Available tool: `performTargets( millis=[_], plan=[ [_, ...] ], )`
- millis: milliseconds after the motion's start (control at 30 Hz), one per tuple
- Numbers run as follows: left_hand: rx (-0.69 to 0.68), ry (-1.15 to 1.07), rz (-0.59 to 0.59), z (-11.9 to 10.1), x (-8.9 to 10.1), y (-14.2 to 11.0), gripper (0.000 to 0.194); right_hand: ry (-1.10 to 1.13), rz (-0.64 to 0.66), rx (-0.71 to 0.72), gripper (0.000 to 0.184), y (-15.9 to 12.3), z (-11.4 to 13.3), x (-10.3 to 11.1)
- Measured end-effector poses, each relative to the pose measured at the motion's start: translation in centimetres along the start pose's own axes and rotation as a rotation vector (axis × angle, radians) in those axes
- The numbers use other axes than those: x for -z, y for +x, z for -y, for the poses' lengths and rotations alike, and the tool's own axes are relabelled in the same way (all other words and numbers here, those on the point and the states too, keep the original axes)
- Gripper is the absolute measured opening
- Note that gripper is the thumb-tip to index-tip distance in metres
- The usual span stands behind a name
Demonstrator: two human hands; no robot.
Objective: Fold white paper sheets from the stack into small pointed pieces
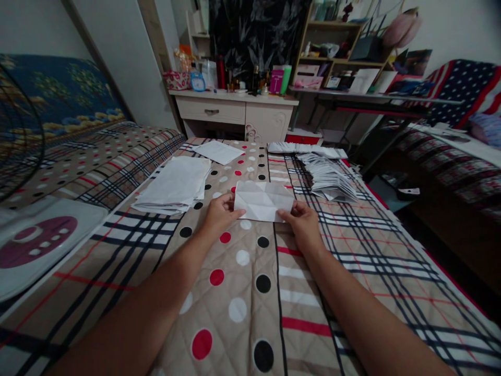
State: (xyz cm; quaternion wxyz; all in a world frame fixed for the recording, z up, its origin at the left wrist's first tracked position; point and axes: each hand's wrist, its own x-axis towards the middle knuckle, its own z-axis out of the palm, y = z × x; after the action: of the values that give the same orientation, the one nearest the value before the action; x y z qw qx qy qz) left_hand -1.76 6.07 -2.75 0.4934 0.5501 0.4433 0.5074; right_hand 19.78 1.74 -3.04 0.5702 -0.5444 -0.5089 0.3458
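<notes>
A white sheet of paper with crossing crease lines is held between my two hands, just above the patterned bedspread. My left hand pinches its left edge, thumb on the near face. At the right edge, my right hand grips it the same way; the fingers behind the paper are partly hidden. To the left lies a stack of white paper sheets, with a single white sheet beyond it. On the right sits a fanned pile of folded papers, and behind that a row of folded papers.
The bedspread has dots and plaid stripes. A white plastic bag with a purple print lies at the left. Past the bed's far end stands a white dresser with a blue clock. A fan guard shows at the left edge.
</notes>
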Motion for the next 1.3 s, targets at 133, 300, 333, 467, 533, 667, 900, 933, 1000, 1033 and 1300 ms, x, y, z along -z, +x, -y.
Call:
performTargets(
  millis=[133, 300, 333, 467, 533, 667, 900, 933, 1000, 1033, 1300],
  plan=[
    [0.015, -0.013, 0.033, -0.3, -0.1, -0.2, 0.033, 0.253, -0.056, -0.105, 0.023, -0.4, 1.3, -0.3],
    [0.025, 0.032, -0.001, -1.1, -0.2, -0.7, 0.031, 0.236, 0.017, -0.132, 0.024, -0.8, 1.8, -0.6],
    [0.014, 0.032, -0.031, -1.2, -0.1, -0.7, 0.031, 0.247, 0.049, -0.146, 0.024, -0.9, 1.9, -0.7],
    [-0.008, 0.023, -0.089, -1.0, 0.1, -0.7, 0.031, 0.277, 0.153, -0.221, 0.030, -1.2, 2.3, -1.0],
    [-0.003, 0.054, -0.062, -0.8, 0.2, -0.6, 0.031, 0.295, 0.155, -0.240, 0.033, -1.2, 2.3, -1.0],
    [-0.025, 0.140, -0.006, -0.4, 0.2, -0.6, 0.033, 0.377, 0.102, -0.241, 0.033, -1.0, 2.2, -0.8],
    [-0.067, 0.169, -0.016, -0.4, 0.2, -0.6, 0.030, 0.397, 0.230, -0.241, 0.033, -1.1, 2.4, -0.4],
    [-0.069, 0.171, -0.002, -0.6, 0.1, -0.6, 0.028, 0.384, 0.281, -0.249, 0.033, -1.2, 2.4, -0.4],
    [-0.065, 0.166, 0.021, -1.0, 0.0, -0.7, 0.025, 0.378, 0.358, -0.266, 0.033, -1.3, 2.4, -0.2],
    [-0.061, 0.163, 0.028, -1.2, -0.1, -0.8, 0.024, 0.383, 0.379, -0.270, 0.033, -1.3, 2.3, -0.2],
    [-0.047, 0.095, 0.018, -0.8, 0.0, -0.6, 0.024, 0.484, 0.376, -0.193, 0.039, -1.0, 2.2, -0.1]
  ],
)
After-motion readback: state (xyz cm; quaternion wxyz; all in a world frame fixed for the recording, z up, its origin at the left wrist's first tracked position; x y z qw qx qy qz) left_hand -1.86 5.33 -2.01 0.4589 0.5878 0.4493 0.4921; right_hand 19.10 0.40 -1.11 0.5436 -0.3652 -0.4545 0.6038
